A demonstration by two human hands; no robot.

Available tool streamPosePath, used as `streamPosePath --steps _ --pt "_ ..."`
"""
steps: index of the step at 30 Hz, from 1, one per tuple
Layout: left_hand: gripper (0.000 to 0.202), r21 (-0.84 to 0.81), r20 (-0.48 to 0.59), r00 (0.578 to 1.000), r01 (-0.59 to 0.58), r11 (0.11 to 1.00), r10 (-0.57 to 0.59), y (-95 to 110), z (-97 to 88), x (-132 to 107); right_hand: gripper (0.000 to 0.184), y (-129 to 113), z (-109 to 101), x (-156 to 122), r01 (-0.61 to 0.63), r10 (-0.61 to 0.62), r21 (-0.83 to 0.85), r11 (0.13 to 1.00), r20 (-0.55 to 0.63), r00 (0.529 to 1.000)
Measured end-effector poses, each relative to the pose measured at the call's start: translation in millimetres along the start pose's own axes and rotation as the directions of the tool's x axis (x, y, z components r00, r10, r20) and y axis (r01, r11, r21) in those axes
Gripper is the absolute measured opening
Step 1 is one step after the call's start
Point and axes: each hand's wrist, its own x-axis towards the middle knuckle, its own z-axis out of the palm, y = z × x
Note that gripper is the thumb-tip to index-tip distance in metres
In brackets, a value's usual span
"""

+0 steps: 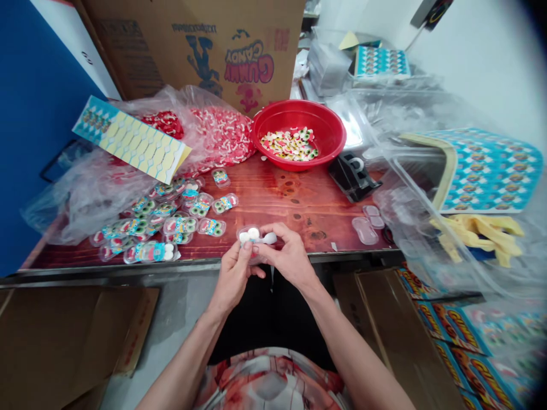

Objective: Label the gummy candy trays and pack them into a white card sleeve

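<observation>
My left hand [234,272] is closed on a small clear plastic candy container [243,230], just over the table's front edge. Two white round candies show inside it. My right hand [290,256] is closed on the container's other side, thumb and fingers pinching at it. A whitish rounded tab [269,238] sticks out by the right fingers; whether it is a label or part of the pack I cannot tell. Filled, labelled candy packs [179,225] lie in a loose pile to the left of my hands.
A red bowl [299,162] with eyeball gummies stands behind. Back left are a bag of red-and-white candies [213,134] and a partly used label sheet [128,139]. To the right lie a black tape dispenser [354,176], clear containers [365,230], a plastic bin [401,171] and yellow gloves [482,230].
</observation>
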Motion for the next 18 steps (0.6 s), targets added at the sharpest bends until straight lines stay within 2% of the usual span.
streamPosePath --steps 3,5,8,10,12,15,18 --pt "0.042 -0.062 -0.046 0.998 0.043 0.997 -0.046 4.7 1.9 2.9 0.049 -0.5 -0.9 -2.0 -0.088 0.092 0.192 0.977 -0.016 0.996" --pt "0.042 -0.081 -0.058 0.995 0.074 0.994 -0.079 6.3 2.9 4.5 0.039 1.1 -1.5 -4.8 -0.102 0.119 0.304 0.947 -0.039 0.992" --pt "0.042 -0.045 -0.06 0.994 0.086 0.995 -0.088 3.0 1.9 5.7 0.021 5.7 1.2 -11.1 -0.045 0.089 0.303 0.952 -0.134 0.987" --pt "0.041 0.023 -0.104 0.993 0.057 0.998 -0.055 -2.4 0.9 5.6 0.017 7.9 6.9 -16.1 0.02 0.021 0.185 0.982 -0.215 0.976" --pt "0.038 0.138 -0.182 0.983 -0.009 0.99 0.034 -8.3 1.2 4.5 0.015 8.5 15.6 -20.5 0.114 -0.124 -0.053 0.992 -0.283 0.951" --pt "0.031 0.288 -0.246 0.946 -0.137 0.948 0.211 -14.4 5.2 1.9 0.019 8.5 30.3 -24.1 0.25 -0.398 -0.426 0.869 -0.304 0.866" --pt "0.033 0.259 -0.225 0.947 -0.169 0.951 0.229 -16.4 8.9 1.6 0.02 10.3 41.4 -23.9 0.296 -0.536 -0.59 0.751 -0.285 0.794"
